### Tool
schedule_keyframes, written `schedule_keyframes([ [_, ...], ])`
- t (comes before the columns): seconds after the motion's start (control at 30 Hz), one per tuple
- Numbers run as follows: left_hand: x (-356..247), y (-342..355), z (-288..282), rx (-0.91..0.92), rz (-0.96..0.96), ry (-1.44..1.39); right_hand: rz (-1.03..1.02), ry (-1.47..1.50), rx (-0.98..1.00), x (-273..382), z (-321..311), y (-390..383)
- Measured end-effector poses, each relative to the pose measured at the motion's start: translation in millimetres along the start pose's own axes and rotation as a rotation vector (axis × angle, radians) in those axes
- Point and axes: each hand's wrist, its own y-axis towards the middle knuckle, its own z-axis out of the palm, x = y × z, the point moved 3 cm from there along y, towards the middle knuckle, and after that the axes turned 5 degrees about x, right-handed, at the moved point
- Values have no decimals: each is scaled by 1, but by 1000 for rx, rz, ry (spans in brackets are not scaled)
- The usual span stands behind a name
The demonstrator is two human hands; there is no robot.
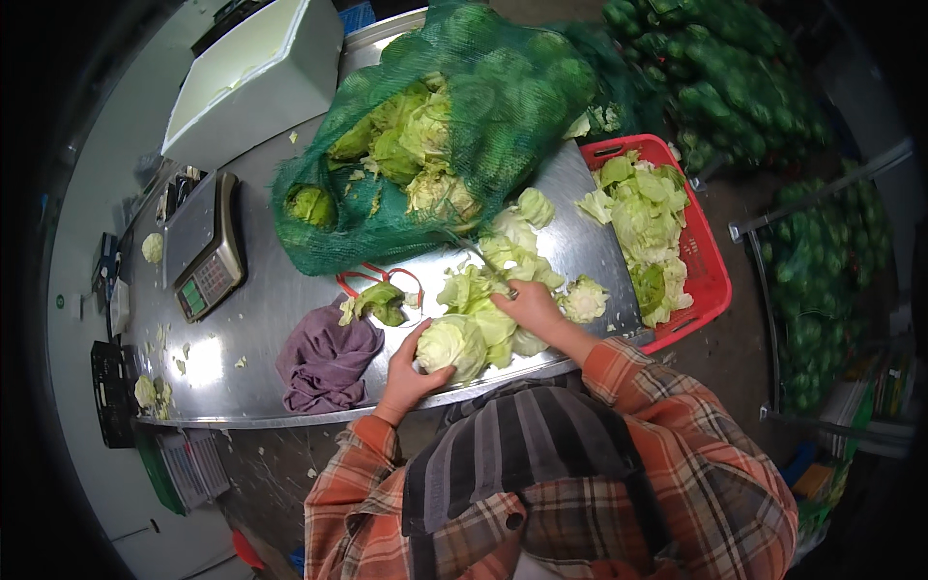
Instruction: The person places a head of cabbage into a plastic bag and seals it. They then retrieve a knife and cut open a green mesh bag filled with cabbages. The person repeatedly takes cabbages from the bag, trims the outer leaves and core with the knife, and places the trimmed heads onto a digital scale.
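Note:
My left hand (406, 372) is curved around the side of a pale green cabbage (451, 348) near the table's front edge. In my right hand (534, 309) is a knife (480, 259), its thin blade pointing away from me to the upper left. Loose cabbage leaves (493, 314) lie between the two hands and spread toward the back. A trimmed cabbage piece (585, 300) sits just right of my right hand. Behind them, a green mesh sack (522, 106) of cabbages lies with its mouth toward me.
A red crate (710, 280) filled with leaves stands at the table's right. On the steel table (261, 329) are a purple cloth (331, 360), red-handled scissors (416, 285) and a scale (208, 261). A white foam box (246, 92) stands back left; more sacks (744, 106) lie back right.

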Motion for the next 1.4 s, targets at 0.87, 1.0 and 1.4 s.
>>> schedule_keyframes([
  [0.87, -47, 68, 66, -70, 19, 427, -91, -196, 147, 32, -60, -59],
  [1.0, -54, 69, 69, -38, -12, 478, -81, -281, 119, 35, -58, -62],
  [1.4, -56, 57, 81, -37, 115, 503, -26, -325, 29, 6, -57, -25],
])
